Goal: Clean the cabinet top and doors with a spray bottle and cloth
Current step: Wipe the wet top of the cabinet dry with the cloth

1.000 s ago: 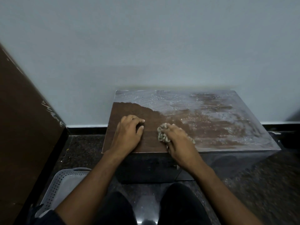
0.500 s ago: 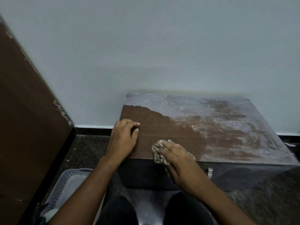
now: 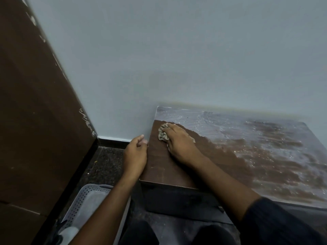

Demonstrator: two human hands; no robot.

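Observation:
A low brown cabinet stands against the pale wall; its top [image 3: 177, 167] is dark and wiped on the left, and streaked with whitish wet foam on the right and along the back. My right hand [image 3: 180, 142] presses a crumpled beige cloth [image 3: 162, 133] onto the top near the back left corner, fingers curled over it. Beside the cabinet's left edge my left hand [image 3: 135, 154] hovers with loosely curled fingers and holds nothing. The cabinet's dark front [image 3: 177, 200] shows below the top. No spray bottle is in sight.
A tall brown panel [image 3: 35, 121] leans along the left. A grey perforated plastic basket [image 3: 88, 206] sits on the dark speckled floor [image 3: 106, 163] at the lower left, next to my knees. The black skirting runs along the wall's foot.
My right hand has slid the cloth from the front edge to the back left of the top. My left hand has come off the top to its left edge. The camera turned left.

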